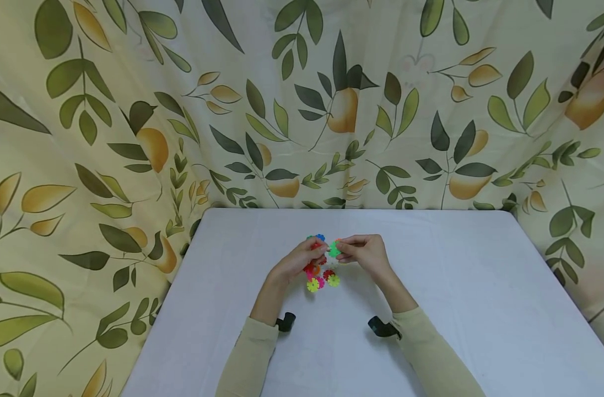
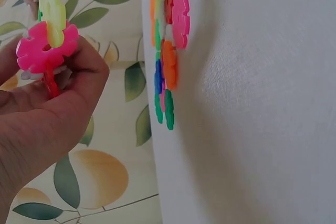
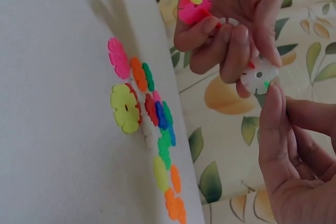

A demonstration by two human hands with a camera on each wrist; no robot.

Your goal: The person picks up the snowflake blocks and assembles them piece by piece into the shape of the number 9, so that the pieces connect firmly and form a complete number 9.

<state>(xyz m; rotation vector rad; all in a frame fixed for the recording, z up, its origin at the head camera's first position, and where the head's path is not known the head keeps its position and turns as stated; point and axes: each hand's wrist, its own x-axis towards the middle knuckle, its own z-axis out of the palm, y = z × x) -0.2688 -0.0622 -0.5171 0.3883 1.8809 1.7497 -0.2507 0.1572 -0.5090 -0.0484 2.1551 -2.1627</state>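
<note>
My left hand grips a short chain of slotted plastic flower discs. A yellow disc, a pink disc and part of a red disc stick out on one side of the fist. On its other side a white disc shows between the fingers and thumb. My right hand pinches a green disc, whose edge meets the white one. The right fingers hide most of the green disc in the right wrist view. Both hands are raised over the table.
Loose flower discs in several colours lie scattered on the white table below the hands, among them a yellow disc, a pink disc and orange discs. A leaf-patterned curtain hangs behind the table.
</note>
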